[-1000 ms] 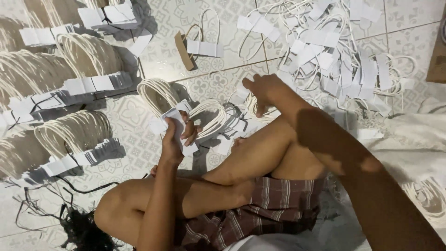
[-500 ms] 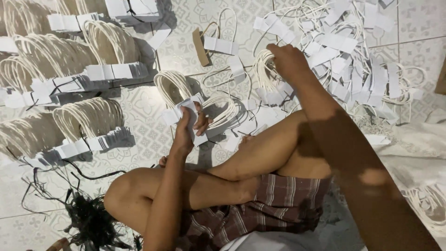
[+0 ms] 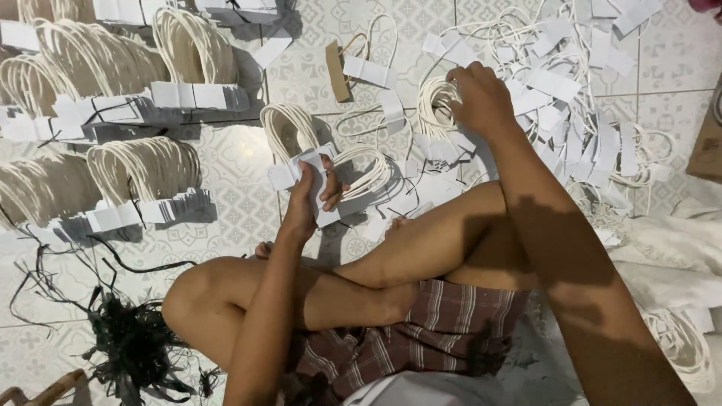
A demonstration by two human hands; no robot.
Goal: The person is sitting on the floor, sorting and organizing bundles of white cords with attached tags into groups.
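A person seated cross-legged on a patterned tile floor [image 3: 248, 188], left hand [image 3: 312, 199] clutching a stack of white paper tabs [image 3: 304, 169], right hand [image 3: 481, 98] fingers closed on a cord loop [image 3: 436, 101] in the loose pile [image 3: 571, 90], bundled stacks [image 3: 143, 180] at left.

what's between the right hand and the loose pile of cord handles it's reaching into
Nothing visible. The right hand already rests on the loose cord handles, fingers touching them. The left hand holds a stack of paper tabs apart.
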